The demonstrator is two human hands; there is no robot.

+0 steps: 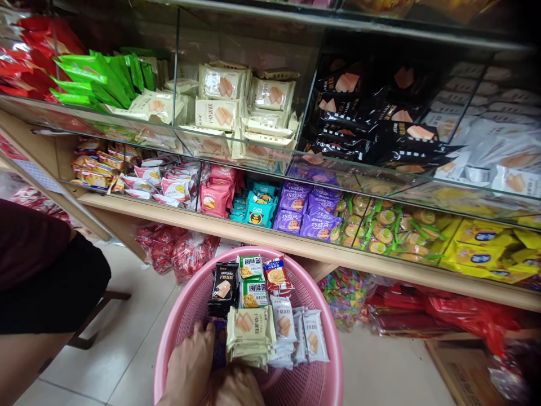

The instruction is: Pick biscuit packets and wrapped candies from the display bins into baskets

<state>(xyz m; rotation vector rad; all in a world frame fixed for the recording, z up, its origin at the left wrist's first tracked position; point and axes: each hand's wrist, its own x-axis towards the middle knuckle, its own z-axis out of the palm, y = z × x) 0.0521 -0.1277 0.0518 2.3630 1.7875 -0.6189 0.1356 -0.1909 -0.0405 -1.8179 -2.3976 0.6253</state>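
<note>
A round pink basket (169,332) holds stacked snack packets: black (222,287), green and white (254,294), red and blue (276,274), cream (250,331) and pale silver (314,336). My left hand (193,358) reaches into the basket's left side, its fingers bent beside a dark purple packet (219,343); its fingertips are partly hidden. Below the cream stack, at the bottom edge, is my right hand (237,386), blurred and with its fingers hidden. What either hand grips cannot be made out.
Glass-fronted shelves (253,228) full of colourful packets span the view. At the left, a person's leg (29,361) and a stool (99,316) show. Red bags (194,256) lie under the shelf, and a cardboard box (469,372) sits at lower right.
</note>
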